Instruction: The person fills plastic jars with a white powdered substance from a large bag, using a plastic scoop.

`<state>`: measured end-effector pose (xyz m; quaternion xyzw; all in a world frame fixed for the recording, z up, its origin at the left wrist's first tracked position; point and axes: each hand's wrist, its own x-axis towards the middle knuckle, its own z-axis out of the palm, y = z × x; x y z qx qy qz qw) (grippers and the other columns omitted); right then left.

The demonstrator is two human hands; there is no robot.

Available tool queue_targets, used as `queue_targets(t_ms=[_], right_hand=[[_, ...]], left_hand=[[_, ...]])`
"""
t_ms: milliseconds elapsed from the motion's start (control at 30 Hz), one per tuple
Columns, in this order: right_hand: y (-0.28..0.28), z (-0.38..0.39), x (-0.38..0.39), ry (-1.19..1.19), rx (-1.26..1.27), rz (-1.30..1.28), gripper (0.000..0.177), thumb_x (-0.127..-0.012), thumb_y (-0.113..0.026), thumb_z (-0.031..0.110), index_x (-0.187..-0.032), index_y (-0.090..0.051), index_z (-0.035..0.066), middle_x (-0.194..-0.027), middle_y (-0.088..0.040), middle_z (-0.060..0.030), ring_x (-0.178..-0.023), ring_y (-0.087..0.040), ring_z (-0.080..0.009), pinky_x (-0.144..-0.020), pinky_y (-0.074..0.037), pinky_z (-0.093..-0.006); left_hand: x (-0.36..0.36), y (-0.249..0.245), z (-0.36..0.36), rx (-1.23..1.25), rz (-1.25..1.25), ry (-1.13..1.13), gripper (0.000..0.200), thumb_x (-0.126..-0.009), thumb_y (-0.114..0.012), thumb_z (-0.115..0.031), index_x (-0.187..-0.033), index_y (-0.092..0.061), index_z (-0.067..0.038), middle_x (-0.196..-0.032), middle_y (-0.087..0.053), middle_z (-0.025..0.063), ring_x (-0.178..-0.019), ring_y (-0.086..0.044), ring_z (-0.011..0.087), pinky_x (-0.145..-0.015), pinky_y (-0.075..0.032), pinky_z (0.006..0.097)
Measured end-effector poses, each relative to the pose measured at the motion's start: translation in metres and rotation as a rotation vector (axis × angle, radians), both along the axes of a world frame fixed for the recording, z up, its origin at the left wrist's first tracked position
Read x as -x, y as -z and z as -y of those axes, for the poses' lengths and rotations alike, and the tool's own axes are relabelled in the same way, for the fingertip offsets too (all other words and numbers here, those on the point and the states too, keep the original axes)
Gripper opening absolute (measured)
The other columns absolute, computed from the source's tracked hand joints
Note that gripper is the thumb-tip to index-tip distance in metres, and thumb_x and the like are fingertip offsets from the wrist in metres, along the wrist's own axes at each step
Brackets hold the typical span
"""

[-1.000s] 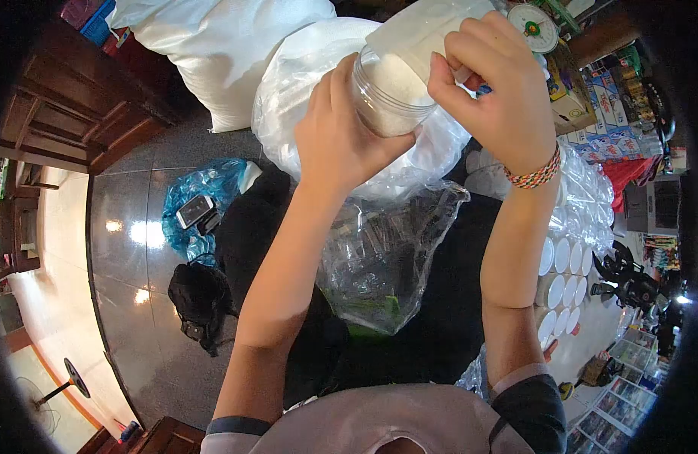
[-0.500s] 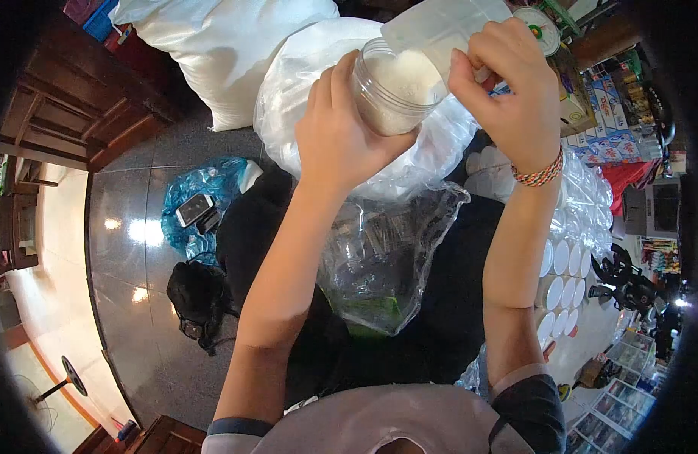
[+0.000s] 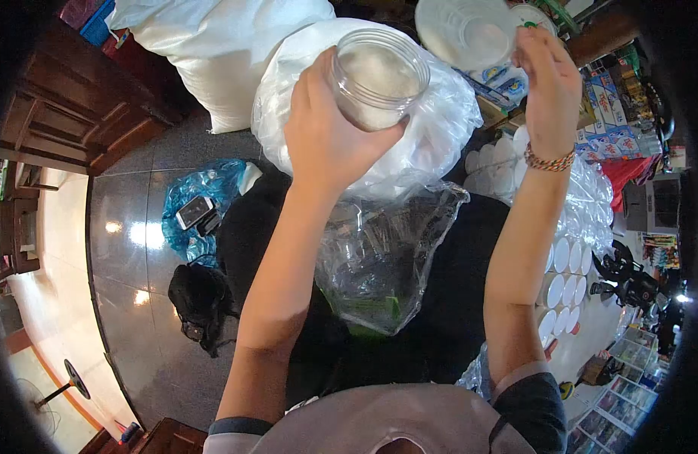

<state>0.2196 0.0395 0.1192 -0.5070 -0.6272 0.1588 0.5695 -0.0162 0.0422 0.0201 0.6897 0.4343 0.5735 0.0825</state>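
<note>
The left hand [image 3: 326,136] is closed around a clear jar [image 3: 379,76], fingers wrapped on its side. The jar is raised, its mouth is open, and white powder fills the lower part. The right hand [image 3: 549,83] is lifted beside it, a little apart, and its fingers pinch the edge of a clear plastic cup [image 3: 462,30]. Just behind the jar is a big clear bag [image 3: 440,136] of white powder, and behind that a white sack [image 3: 213,45]. A crumpled empty bag [image 3: 387,257] lies between the arms. A phone [image 3: 194,212] rests on a blue bag [image 3: 213,181] on the floor [image 3: 129,250]. Rows of jars with white lids [image 3: 565,257] stand at the right.
</note>
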Motion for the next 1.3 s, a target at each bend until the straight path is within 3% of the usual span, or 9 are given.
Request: queue_targets(t_ms=[167, 300, 367, 500, 600, 700, 733, 800, 1300], right_hand=[[0.009, -0.008, -0.042, -0.225, 0.021, -0.540, 0.028, -0.095, -0.056, 0.019, -0.072, -0.046, 0.010, -0.071, -0.042, 0.0035, -0.071, -0.042, -0.0093, -0.074, -0.040, -0.0300], [0.014, -0.002, -0.040, 0.061, 0.044, -0.396, 0.033, -0.094, -0.057, 0.020, -0.068, -0.038, 0.014, -0.068, -0.037, 0.0029, -0.068, -0.040, -0.0101, -0.074, -0.040, -0.0310], [0.031, -0.012, -0.076, -0.156, 0.230, -0.716, 0.012, -0.091, -0.060, 0.015, -0.088, -0.057, 0.004, -0.076, -0.041, 0.0008, -0.072, -0.046, -0.0137, -0.068, -0.046, -0.0361], [0.052, -0.011, -0.083, -0.189, 0.241, -0.406, 0.010, -0.091, -0.056, 0.003, -0.101, -0.057, 0.004, -0.080, -0.042, -0.0009, -0.075, -0.047, -0.0130, -0.073, -0.050, -0.0338], [0.061, -0.016, -0.089, -0.557, 0.263, -0.851, 0.026, -0.088, -0.054, -0.006, -0.112, -0.056, 0.004, -0.083, -0.042, -0.0009, -0.080, -0.048, -0.0126, -0.077, -0.052, -0.0337], [0.060, -0.013, -0.063, -0.397, 0.197, -0.493, 0.029, -0.088, -0.056, -0.004, -0.115, -0.055, 0.005, -0.086, -0.045, -0.0007, -0.081, -0.050, -0.0130, -0.078, -0.052, -0.0341], [0.048, -0.008, -0.039, -0.239, 0.236, -0.517, 0.009, -0.090, -0.057, 0.009, -0.094, -0.048, 0.009, -0.081, -0.044, -0.0003, -0.077, -0.047, -0.0131, -0.079, -0.047, -0.0348], [0.041, -0.009, -0.021, -0.088, 0.273, -0.533, 0.027, -0.093, -0.057, 0.023, -0.074, -0.042, 0.012, -0.075, -0.043, 0.0001, -0.074, -0.045, -0.0133, -0.080, -0.042, -0.0355], [0.057, -0.022, -0.038, -0.169, 0.353, -0.735, 0.025, -0.093, -0.055, 0.023, -0.075, -0.043, 0.012, -0.076, -0.044, 0.0002, -0.073, -0.046, -0.0129, -0.080, -0.042, -0.0348]], left_hand=[[0.000, -0.002, 0.000, 0.050, 0.008, 0.089, 0.097, -0.054, -0.090, -0.034, -0.132, -0.044, -0.001, -0.121, -0.056, 0.0173, -0.112, -0.056, 0.0348, -0.093, -0.048, 0.0430], [0.008, -0.005, -0.004, 0.019, 0.002, 0.031, 0.100, -0.054, -0.091, -0.036, -0.134, -0.042, -0.002, -0.122, -0.055, 0.0178, -0.113, -0.056, 0.0351, -0.095, -0.047, 0.0429], [0.012, -0.003, -0.008, 0.090, 0.065, 0.047, 0.101, -0.054, -0.091, -0.036, -0.134, -0.040, 0.000, -0.124, -0.054, 0.0186, -0.115, -0.055, 0.0337, -0.096, -0.046, 0.0420], [0.017, -0.004, -0.012, 0.021, 0.084, 0.035, 0.101, -0.057, -0.092, -0.028, -0.135, -0.037, 0.005, -0.129, -0.048, 0.0179, -0.118, -0.053, 0.0273, -0.094, -0.049, 0.0380], [0.015, -0.005, -0.009, 0.041, 0.088, 0.056, 0.102, -0.057, -0.092, -0.028, -0.135, -0.035, 0.005, -0.131, -0.046, 0.0180, -0.119, -0.051, 0.0272, -0.095, -0.049, 0.0386], [0.010, 0.000, -0.009, 0.036, 0.104, 0.059, 0.103, -0.057, -0.092, -0.028, -0.135, -0.034, 0.004, -0.131, -0.044, 0.0182, -0.120, -0.050, 0.0275, -0.097, -0.047, 0.0396], [0.010, 0.001, -0.009, 0.040, 0.117, 0.055, 0.103, -0.057, -0.092, -0.028, -0.136, -0.033, 0.004, -0.131, -0.044, 0.0184, -0.120, -0.050, 0.0279, -0.098, -0.046, 0.0399], [0.012, -0.003, -0.009, 0.054, 0.111, 0.083, 0.103, -0.058, -0.092, -0.028, -0.136, -0.033, 0.005, -0.131, -0.043, 0.0189, -0.120, -0.049, 0.0286, -0.099, -0.045, 0.0407], [0.011, -0.003, -0.014, 0.010, 0.036, 0.080, 0.113, -0.057, -0.093, -0.027, -0.138, -0.022, 0.006, -0.134, -0.034, 0.0189, -0.129, -0.039, 0.0296, -0.110, -0.034, 0.0415]])
